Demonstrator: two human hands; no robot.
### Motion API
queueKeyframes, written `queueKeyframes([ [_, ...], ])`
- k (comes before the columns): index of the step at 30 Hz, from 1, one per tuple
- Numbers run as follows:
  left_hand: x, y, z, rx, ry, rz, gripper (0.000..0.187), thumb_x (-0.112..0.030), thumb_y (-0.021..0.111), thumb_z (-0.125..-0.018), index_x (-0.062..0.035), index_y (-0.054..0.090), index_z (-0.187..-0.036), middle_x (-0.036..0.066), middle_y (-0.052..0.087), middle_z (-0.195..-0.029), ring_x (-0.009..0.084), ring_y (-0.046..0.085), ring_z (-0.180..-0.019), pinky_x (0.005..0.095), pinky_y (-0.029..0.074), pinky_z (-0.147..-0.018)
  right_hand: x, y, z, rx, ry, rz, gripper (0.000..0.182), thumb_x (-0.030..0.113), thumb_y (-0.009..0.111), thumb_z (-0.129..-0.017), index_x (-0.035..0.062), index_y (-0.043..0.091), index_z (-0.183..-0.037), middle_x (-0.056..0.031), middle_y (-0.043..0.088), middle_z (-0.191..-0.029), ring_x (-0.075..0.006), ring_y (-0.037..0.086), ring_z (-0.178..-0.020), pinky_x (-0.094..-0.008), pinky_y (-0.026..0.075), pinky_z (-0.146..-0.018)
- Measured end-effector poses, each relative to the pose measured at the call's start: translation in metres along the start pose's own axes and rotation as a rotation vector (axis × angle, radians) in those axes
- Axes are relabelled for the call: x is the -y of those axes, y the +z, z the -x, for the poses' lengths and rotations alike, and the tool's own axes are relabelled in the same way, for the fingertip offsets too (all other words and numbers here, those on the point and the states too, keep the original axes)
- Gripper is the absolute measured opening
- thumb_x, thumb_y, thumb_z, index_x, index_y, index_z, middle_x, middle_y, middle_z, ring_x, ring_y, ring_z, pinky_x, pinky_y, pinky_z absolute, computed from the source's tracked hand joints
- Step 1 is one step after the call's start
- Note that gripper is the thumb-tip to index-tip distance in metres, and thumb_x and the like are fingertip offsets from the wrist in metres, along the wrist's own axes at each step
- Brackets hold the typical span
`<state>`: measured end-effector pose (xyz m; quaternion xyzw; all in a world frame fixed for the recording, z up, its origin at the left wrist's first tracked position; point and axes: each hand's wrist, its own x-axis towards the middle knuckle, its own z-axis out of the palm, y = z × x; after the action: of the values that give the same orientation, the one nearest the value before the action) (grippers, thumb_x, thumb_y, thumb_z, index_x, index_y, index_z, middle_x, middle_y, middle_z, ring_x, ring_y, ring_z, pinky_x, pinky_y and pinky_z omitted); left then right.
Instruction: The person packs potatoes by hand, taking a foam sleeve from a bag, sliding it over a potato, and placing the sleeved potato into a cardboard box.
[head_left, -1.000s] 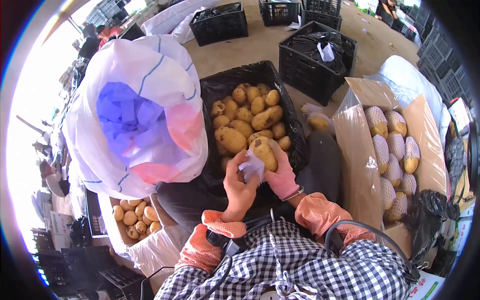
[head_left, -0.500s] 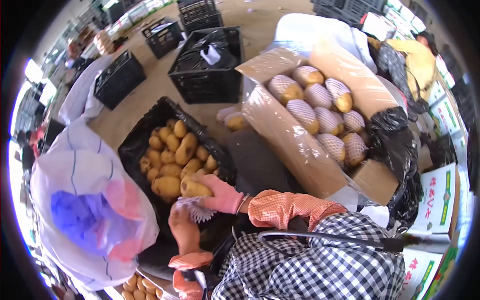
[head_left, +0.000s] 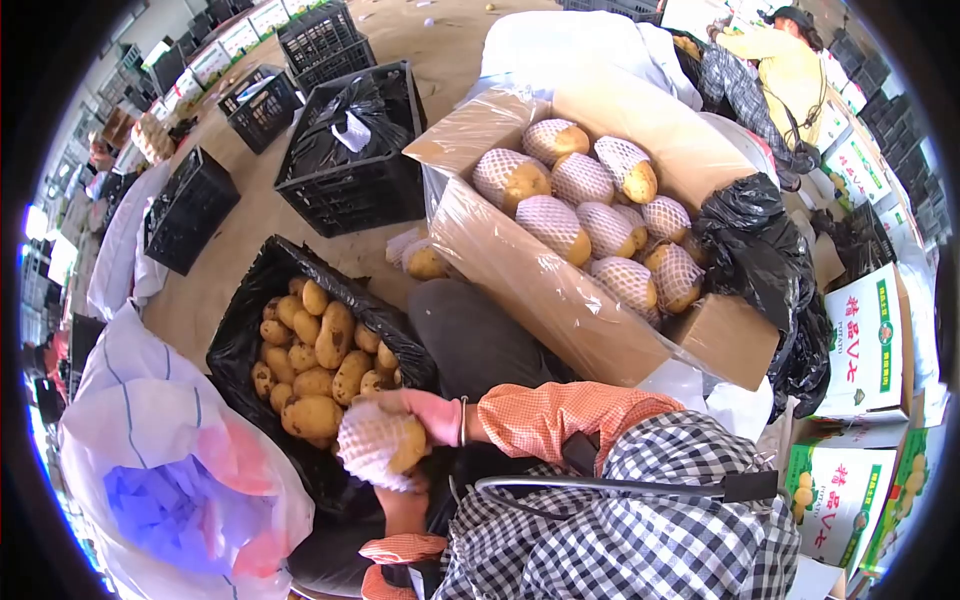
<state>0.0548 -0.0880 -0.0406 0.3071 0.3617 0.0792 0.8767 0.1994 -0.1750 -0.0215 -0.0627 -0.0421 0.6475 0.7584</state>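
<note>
A potato [head_left: 410,443] is partly inside a white foam net [head_left: 368,442], above the front edge of a black-lined container [head_left: 232,335]. My right hand [head_left: 430,412], in a pink glove, is closed on the potato from above. Under the netted potato is my left hand [head_left: 402,510], touching the net; most of its fingers are hidden. Bare, dirt-specked potatoes [head_left: 335,335] fill the container just beyond my hands. To the right, a cardboard box [head_left: 545,300] with a clear plastic liner holds several netted potatoes [head_left: 552,225].
A white sack [head_left: 110,400] at left holds purple and pink foam nets [head_left: 180,505]. Black crates [head_left: 350,160] stand behind. A netted potato [head_left: 425,262] lies on the floor. Printed cartons [head_left: 865,345] stand at right, black plastic [head_left: 750,235] beside the box. Another person [head_left: 790,85] sits far right.
The foam net, bunched in my left hand before, now covers much of the potato. My left hand has moved down and right beneath it. The whole view has shifted.
</note>
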Motion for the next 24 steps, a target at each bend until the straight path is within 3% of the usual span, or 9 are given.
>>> queueKeyframes([
  [3,-0.011,0.054,0.007,-0.158,0.104,-0.371,0.017,-0.026,0.047,-0.091,-0.0098,0.054,-0.091,-0.001,0.047,-0.062,0.0093,0.038,-0.04,0.0232,0.028,-0.035,0.046,0.047,0.01,-0.35,-0.249,-0.002,0.04,0.029,0.054,-0.086,0.0038,0.054,-0.118,-0.0104,0.061,-0.114,-0.0221,0.06,-0.102,-0.0361,0.044,-0.094],
  [7,-0.145,-0.069,-0.035,-0.518,1.112,-0.96,0.023,-0.008,0.057,-0.087,0.0017,0.059,-0.107,0.01,0.062,-0.097,0.02,0.057,-0.086,0.0298,0.046,-0.078,0.183,0.064,0.017,-0.498,-1.32,1.18,0.06,0.023,0.073,-0.074,0.0031,0.046,-0.123,-0.0113,0.061,-0.104,-0.0213,0.059,-0.097,-0.0328,0.047,-0.088],
  [9,-0.222,-0.1,0.006,-0.871,1.054,-1.262,0.033,-0.007,0.059,-0.083,0.0035,0.055,-0.114,0.016,0.059,-0.106,0.0243,0.057,-0.095,0.0324,0.045,-0.085,0.275,0.064,0.045,-0.661,-1.939,1.83,0.067,0.02,0.078,-0.069,0.0056,0.045,-0.126,-0.0149,0.061,-0.108,-0.0213,0.061,-0.098,-0.0331,0.049,-0.085],
  [12,-0.258,-0.156,0.028,-1.046,0.858,-1.471,0.041,-0.014,0.061,-0.08,-0.0013,0.054,-0.118,0.02,0.057,-0.112,0.0304,0.055,-0.102,0.0363,0.043,-0.09,0.344,0.029,0.107,-1.285,-1.446,2.38,0.049,0.012,0.072,-0.067,0.0179,0.059,-0.114,-0.0139,0.055,-0.116,-0.0293,0.058,-0.101,-0.0366,0.048,-0.087],
  [13,-0.258,-0.164,0.031,-1.121,0.778,-1.794,0.043,-0.016,0.063,-0.078,-0.0007,0.054,-0.117,0.021,0.057,-0.111,0.0333,0.055,-0.103,0.0388,0.042,-0.091,0.381,-0.027,0.138,-1.063,-0.905,2.878,0.056,0.009,0.071,-0.066,0.0235,0.058,-0.119,-0.012,0.053,-0.122,-0.0266,0.056,-0.106,-0.0352,0.047,-0.088],
  [16,-0.249,-0.175,0.02,-1.218,0.525,-2.138,0.053,-0.02,0.067,-0.073,-0.0029,0.052,-0.121,0.023,0.052,-0.118,0.0375,0.05,-0.11,0.0418,0.041,-0.093,0.359,0.04,0.171,-1.418,0.119,2.437,0.053,0.022,0.062,-0.073,0.026,0.053,-0.125,-0.011,0.051,-0.125,-0.029,0.053,-0.111,-0.0349,0.042,-0.094],
  [18,-0.253,-0.217,0.007,-1.234,0.196,-2.367,0.074,-0.025,0.069,-0.071,-0.01,0.035,-0.135,0.021,0.052,-0.12,0.0374,0.051,-0.112,0.0393,0.043,-0.093,0.341,0.06,0.217,-1.457,-0.032,2.552,0.05,0.03,0.058,-0.075,0.0264,0.052,-0.125,-0.0123,0.054,-0.12,-0.0301,0.056,-0.105,-0.0371,0.044,-0.091],
  [23,-0.251,-0.241,0.002,-1.262,0.165,-2.225,0.071,-0.023,0.069,-0.071,-0.0103,0.038,-0.134,0.021,0.054,-0.116,0.0369,0.052,-0.109,0.0386,0.044,-0.091,0.226,0.107,0.362,-2.907,0.02,2.17,0.072,0.032,0.072,-0.061,0.023,0.047,-0.128,-0.0192,0.036,-0.135,-0.0348,0.038,-0.123,-0.0472,0.041,-0.091],
  [24,-0.252,-0.243,0.001,-1.26,0.177,-2.21,0.07,-0.023,0.069,-0.072,-0.0104,0.038,-0.133,0.021,0.054,-0.116,0.0368,0.053,-0.108,0.0385,0.044,-0.091,0.214,0.092,0.404,-2.883,-0.024,1.932,0.073,0.028,0.068,-0.065,0.0258,0.042,-0.133,-0.0184,0.04,-0.136,-0.0345,0.044,-0.121,-0.044,0.041,-0.094],
])
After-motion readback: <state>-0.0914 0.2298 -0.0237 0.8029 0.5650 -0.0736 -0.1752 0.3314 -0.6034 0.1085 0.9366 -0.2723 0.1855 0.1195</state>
